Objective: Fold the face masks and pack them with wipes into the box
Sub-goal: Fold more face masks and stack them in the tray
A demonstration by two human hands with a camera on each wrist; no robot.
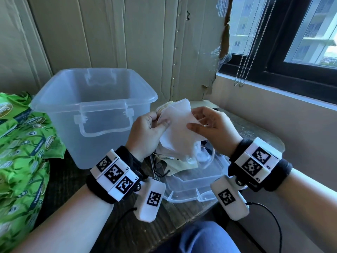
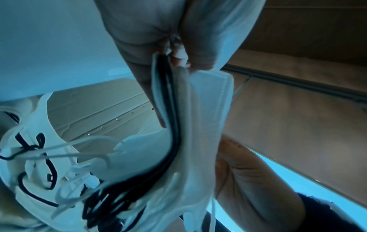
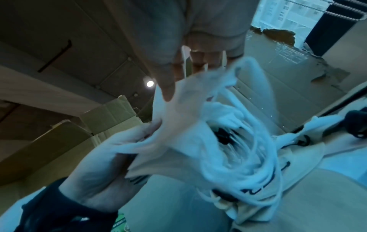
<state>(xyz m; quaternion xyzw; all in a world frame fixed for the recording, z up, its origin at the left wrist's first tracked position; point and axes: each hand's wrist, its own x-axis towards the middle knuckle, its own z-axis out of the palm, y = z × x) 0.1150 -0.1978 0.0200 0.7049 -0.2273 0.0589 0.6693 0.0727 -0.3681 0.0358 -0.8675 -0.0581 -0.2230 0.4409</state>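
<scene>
In the head view I hold a small bunch of white face masks (image 1: 179, 125) in the air, just right of the clear plastic box (image 1: 94, 105). My left hand (image 1: 161, 119) pinches the bunch's left edge between thumb and fingers. My right hand (image 1: 193, 119) has its thumb on the front mask and its fingers behind it. The left wrist view shows several layers and black ear loops in the masks (image 2: 206, 109) under my left hand (image 2: 174, 59). In the right wrist view the masks (image 3: 188, 125) hang below my right hand (image 3: 178, 75). Green wipes packs (image 1: 21, 143) lie at the far left.
The box stands open with nothing visible inside. Its clear lid (image 1: 197, 183) lies on the table below my hands, with more loose masks (image 1: 175, 165) heaped on its far part. A cardboard wall rises behind, and a window sill (image 1: 273, 92) runs along the right.
</scene>
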